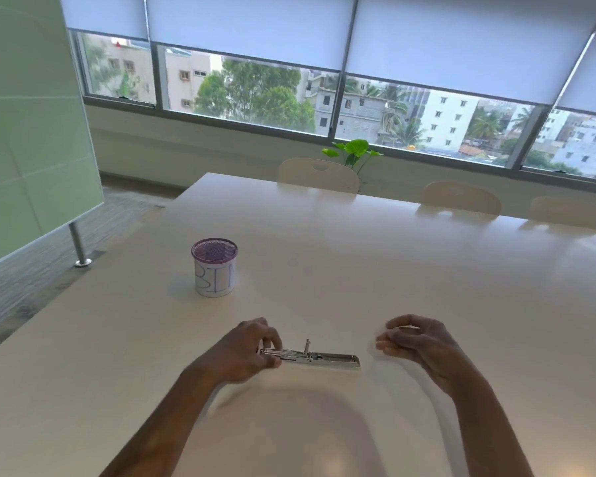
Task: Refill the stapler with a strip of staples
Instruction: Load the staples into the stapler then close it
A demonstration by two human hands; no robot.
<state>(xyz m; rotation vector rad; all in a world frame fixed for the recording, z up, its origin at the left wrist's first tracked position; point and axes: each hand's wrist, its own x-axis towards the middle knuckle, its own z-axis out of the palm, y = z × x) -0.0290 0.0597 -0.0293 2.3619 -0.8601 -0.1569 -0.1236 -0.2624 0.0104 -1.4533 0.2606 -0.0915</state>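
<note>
A small silver metal stapler [319,358] lies flat on the white table [358,270], near its front edge, with a thin part sticking up at its middle. My left hand [245,351] grips the stapler's left end with thumb and fingers. My right hand [417,339] hovers a little to the right of the stapler, apart from it, fingers curled. A thin pale sliver shows by its fingertips; I cannot tell whether it is a strip of staples.
A white cup with a purple mesh rim [214,266], lettered "BIN", stands to the back left of the stapler. Pale chairs [319,173] line the table's far side. A green panel on a metal post [78,244] stands at the left.
</note>
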